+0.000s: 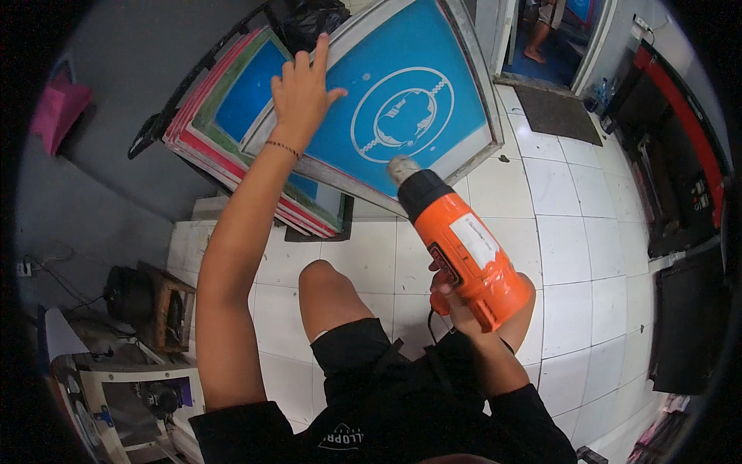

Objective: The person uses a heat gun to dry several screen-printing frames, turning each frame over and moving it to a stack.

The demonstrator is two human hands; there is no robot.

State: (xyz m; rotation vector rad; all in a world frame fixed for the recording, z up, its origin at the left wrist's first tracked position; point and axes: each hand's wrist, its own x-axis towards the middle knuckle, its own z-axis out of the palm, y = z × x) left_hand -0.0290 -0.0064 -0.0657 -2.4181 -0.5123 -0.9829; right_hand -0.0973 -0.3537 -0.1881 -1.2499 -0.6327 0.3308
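Orange heat gun, white label on its side, in right hand's closed grip; left hand flat on blue screen frame.

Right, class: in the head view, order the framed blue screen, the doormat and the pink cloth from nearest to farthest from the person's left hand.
1. Framed blue screen: under the left hand, touching it.
2. Pink cloth: far left, on the grey wall.
3. Doormat: far right, by the doorway, slightly farther.

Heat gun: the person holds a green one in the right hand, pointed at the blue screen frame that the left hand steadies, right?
Not quite: the heat gun is orange, not green, as the head view shows. The right hand does hold it, aimed at the blue screen frame that the left hand steadies.
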